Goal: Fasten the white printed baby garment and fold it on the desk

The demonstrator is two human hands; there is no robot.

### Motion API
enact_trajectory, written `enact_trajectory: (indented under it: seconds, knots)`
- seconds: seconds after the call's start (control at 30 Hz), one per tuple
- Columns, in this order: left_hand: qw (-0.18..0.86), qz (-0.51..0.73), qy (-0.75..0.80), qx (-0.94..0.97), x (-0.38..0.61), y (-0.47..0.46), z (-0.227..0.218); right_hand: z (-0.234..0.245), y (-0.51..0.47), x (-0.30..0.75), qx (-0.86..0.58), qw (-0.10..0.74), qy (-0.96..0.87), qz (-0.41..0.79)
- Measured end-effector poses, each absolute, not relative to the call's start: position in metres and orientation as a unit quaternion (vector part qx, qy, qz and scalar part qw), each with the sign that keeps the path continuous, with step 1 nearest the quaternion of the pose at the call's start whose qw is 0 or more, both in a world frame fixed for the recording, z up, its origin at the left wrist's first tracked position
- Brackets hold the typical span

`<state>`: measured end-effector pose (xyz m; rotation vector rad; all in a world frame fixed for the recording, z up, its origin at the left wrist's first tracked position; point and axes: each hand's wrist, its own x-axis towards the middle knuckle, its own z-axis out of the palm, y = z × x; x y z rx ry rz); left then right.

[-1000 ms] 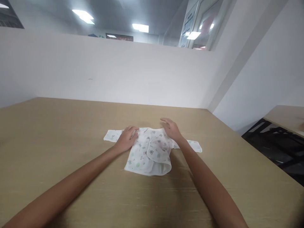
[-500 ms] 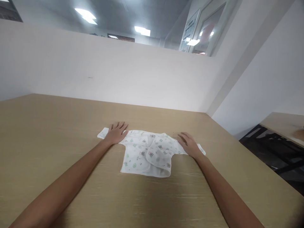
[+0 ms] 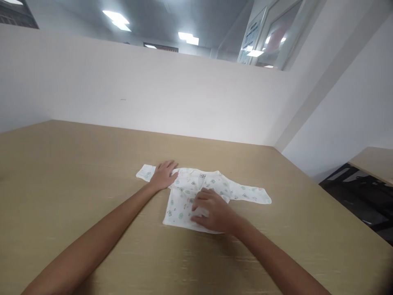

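A small white baby shirt (image 3: 184, 192) with a green and grey print lies spread on the wooden table (image 3: 76, 164), sleeves out to both sides. My left hand (image 3: 165, 174) lies flat and open on the shirt's left sleeve near the shoulder. My right hand (image 3: 211, 211) rests on the lower front of the shirt, fingers curled over the hem; whether they pinch the cloth is hard to see. The right sleeve (image 3: 254, 193) lies uncovered.
A white partition wall (image 3: 153, 90) runs along the table's far edge and meets another wall at the right. The table's right edge drops off to a dark gap (image 3: 359, 192), with another wooden surface (image 3: 374, 162) beyond.
My right hand has left the right sleeve and moved inward onto the shirt's lower front. My left hand has stayed on the left sleeve. The view has shifted slightly.
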<state>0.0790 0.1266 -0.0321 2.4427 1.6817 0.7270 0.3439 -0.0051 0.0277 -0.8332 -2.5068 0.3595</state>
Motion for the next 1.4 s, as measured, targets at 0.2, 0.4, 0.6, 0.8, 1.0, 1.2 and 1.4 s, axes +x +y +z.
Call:
enact_trajectory:
  seconds: [0.2,0.4,0.6,0.8,1.0,1.2,1.4]
  knots:
    - [0.037,0.193,0.546,0.815,0.077,0.13,-0.036,0.017,-0.017,0.339,-0.276,0.145,-0.945,0.104]
    - [0.041,0.162,0.544,0.822,0.08,0.128,-0.031,0.021,-0.021,0.337,-0.242,0.153,-0.957,0.037]
    - [0.04,0.127,0.552,0.823,0.081,0.131,-0.033,0.053,-0.038,0.33,-0.286,0.164,-0.944,-0.005]
    - [0.048,0.121,0.558,0.82,0.08,0.133,-0.033,0.055,-0.051,0.332,-0.3,0.152,-0.941,0.046]
    - [0.049,0.118,0.559,0.82,0.081,0.132,-0.031,0.05,-0.039,0.349,-0.311,0.119,-0.936,0.117]
    - [0.044,0.099,0.569,0.816,0.077,0.133,-0.03,0.029,-0.025,0.351,-0.256,0.127,-0.947,0.145]
    - [0.039,0.106,0.542,0.833,0.048,0.143,-0.036,0.013,-0.01,0.365,-0.249,0.193,-0.925,0.213]
